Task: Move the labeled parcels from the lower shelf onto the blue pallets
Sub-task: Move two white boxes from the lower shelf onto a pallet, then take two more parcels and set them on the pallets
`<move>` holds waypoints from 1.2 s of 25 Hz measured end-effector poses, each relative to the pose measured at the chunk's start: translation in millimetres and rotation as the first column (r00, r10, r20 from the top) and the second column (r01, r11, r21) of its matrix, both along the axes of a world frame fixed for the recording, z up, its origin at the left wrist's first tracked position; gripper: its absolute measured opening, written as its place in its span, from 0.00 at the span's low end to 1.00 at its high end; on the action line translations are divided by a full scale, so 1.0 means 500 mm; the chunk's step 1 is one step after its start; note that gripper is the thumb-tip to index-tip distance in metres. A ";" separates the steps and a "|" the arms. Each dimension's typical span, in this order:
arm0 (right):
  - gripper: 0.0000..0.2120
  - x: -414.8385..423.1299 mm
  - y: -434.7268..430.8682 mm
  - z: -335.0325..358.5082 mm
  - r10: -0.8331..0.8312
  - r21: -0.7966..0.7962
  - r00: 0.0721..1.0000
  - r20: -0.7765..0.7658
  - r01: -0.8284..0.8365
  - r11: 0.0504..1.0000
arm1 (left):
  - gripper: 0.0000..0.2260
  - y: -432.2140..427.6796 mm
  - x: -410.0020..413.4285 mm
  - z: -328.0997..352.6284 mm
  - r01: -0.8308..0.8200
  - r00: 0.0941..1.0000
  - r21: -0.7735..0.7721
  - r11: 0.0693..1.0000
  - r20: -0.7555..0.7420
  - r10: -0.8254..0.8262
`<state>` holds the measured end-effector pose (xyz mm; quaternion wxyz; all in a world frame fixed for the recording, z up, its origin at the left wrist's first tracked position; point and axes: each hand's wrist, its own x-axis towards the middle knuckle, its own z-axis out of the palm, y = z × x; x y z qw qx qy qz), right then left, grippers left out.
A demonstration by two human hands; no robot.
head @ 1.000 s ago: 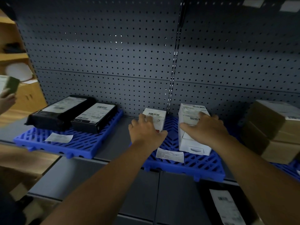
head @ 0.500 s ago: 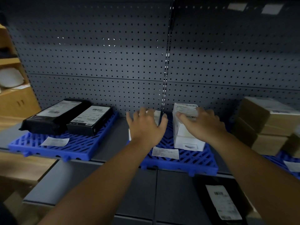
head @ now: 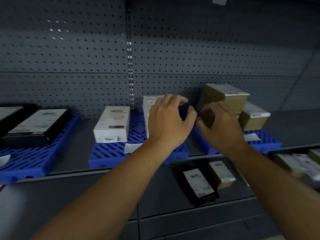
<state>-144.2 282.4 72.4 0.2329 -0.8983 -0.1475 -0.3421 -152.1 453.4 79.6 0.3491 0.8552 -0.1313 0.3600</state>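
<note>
I take the middle pallet as my mark; it sits on the upper shelf, backed by the pegboard. On its left half lies a flat box. On its right half, towards the back, stands a tall box, with the left hand in front of it. A slip lies near its front edge, between the two boxes. Left of it, across a gap, the left pallet bears two parcels side by side. Right of it, the right pallet carries stacked cartons at the back and a second slip in front. The right hand hovers over its near-left part, in front of the cartons. Below and right of my mark, on the lower shelf, a packet and a small box lie side by side.
</note>
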 end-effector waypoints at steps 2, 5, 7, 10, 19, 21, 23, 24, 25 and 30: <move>0.09 -0.031 -0.071 -0.025 -0.058 0.011 0.998 0.009 0.058 0.998 | 0.14 -0.069 -0.011 -0.015 0.102 0.995 0.019 0.995 -0.015 -0.102; 0.09 -0.079 -0.191 -0.059 -0.202 0.023 0.979 -0.035 0.203 0.979 | 0.13 -0.170 -0.027 -0.044 0.206 0.978 0.041 0.978 -0.050 -0.204; 0.08 -0.107 -0.269 -0.077 -0.298 0.011 0.952 -0.065 0.299 0.954 | 0.12 -0.235 -0.036 -0.068 0.257 0.965 0.070 0.964 -0.078 -0.252; 0.08 -0.141 -0.380 -0.100 -0.377 0.024 0.923 -0.074 0.379 0.925 | 0.11 -0.340 -0.049 -0.102 0.357 0.932 0.121 0.926 -0.119 -0.343; 0.10 -0.154 -0.669 -0.188 -0.385 0.011 0.903 -0.191 0.394 0.919 | 0.14 -0.628 -0.032 -0.236 0.399 0.890 0.234 0.887 -0.332 -0.313; 0.12 -0.142 -0.713 -0.211 -0.356 -0.002 0.904 -0.237 0.366 0.931 | 0.16 -0.663 -0.028 -0.264 0.368 0.888 0.242 0.898 -0.378 -0.262; 0.14 -0.126 -0.728 -0.233 -0.321 0.009 0.898 -0.300 0.339 0.941 | 0.18 -0.672 -0.023 -0.288 0.343 0.879 0.248 0.906 -0.424 -0.216; 0.14 -0.117 -0.730 -0.245 -0.301 0.017 0.900 -0.316 0.323 0.946 | 0.18 -0.670 -0.018 -0.297 0.333 0.875 0.251 0.909 -0.442 -0.199; 0.15 -0.105 -0.728 -0.257 -0.279 0.027 0.904 -0.324 0.304 0.952 | 0.19 -0.665 -0.011 -0.304 0.321 0.873 0.257 0.912 -0.453 -0.179; 0.15 -0.044 -0.683 -0.311 -0.242 0.018 0.890 -0.387 0.269 0.963 | 0.17 -0.601 0.044 -0.339 0.232 0.879 0.299 0.926 -0.471 -0.067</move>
